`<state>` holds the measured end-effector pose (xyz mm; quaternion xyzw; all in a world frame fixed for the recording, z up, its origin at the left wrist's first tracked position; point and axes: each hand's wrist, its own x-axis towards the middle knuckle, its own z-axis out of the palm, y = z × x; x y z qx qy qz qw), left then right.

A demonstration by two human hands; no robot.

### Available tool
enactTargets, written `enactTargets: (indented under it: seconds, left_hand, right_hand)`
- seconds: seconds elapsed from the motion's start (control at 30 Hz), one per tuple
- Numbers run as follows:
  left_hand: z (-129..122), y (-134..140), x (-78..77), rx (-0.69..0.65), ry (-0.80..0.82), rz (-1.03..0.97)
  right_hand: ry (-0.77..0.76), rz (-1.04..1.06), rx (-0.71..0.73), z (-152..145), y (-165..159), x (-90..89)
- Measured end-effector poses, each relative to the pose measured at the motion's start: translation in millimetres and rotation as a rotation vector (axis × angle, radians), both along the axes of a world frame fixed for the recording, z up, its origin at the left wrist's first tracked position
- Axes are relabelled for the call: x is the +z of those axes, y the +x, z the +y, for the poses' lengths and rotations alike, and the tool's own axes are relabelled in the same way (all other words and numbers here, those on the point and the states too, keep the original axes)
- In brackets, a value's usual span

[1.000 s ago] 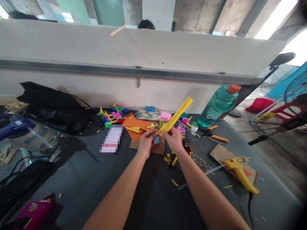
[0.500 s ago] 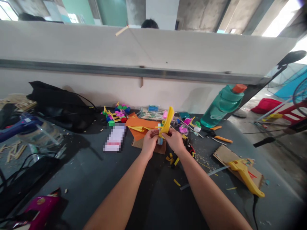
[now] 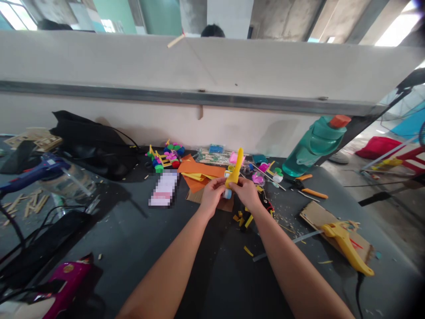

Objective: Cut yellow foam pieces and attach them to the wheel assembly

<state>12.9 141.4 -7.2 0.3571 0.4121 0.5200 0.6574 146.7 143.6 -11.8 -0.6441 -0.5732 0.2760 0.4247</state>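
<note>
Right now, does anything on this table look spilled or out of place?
Yes: pale crumbs and yellow scraps lie strewn on the dark table near the right hand, which holds a yellow strip. They look odd because they are loose and scattered, like uncollected litter.

No legible text or numbers anywhere; pixelated beyond reading on the pale patch [image 3: 164, 189] left of centre.
</note>
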Motion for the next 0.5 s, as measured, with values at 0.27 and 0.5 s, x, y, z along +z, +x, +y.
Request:
enactTargets:
  seconds: [0.27, 0.5]
  left_hand:
    - [0.0, -1.7, -3.8, -0.031, 0.009, -0.031]
    - [3.4, -4.1, -8.0, -0.071, -0.01, -0.008]
  right_hand:
    - [-0.024, 0.061, 0.018, 1.2, 2.7, 1.6]
    - [-0.032, 0.115, 0.045, 3.2, 5.8, -2.0]
